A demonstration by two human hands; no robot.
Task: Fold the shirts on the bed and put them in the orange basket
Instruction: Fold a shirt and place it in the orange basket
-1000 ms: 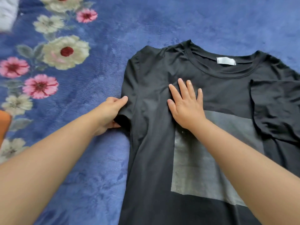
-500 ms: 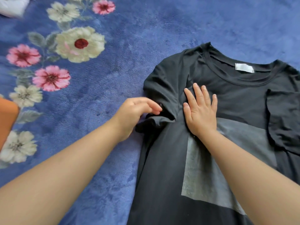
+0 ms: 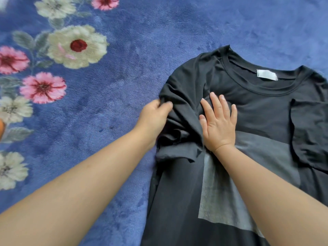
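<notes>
A black T-shirt (image 3: 262, 110) with a grey square print lies face up on the blue bed cover, collar and white label at the top. Its right sleeve is folded in over the chest. My left hand (image 3: 156, 116) pinches the bunched left sleeve at the shirt's left edge. My right hand (image 3: 219, 126) lies flat on the chest, fingers spread, pressing the cloth beside the fold. A sliver of the orange basket (image 3: 1, 128) shows at the far left edge.
The blue plush bed cover (image 3: 124, 86) has pink and cream flowers along its left side. A white cloth is barely visible in the top left corner. Bare cover stretches above and left of the shirt.
My left hand has drawn the left sleeve inward over the shirt's side, bunching it. The right hand has stayed pressed on the chest. The view has shifted left.
</notes>
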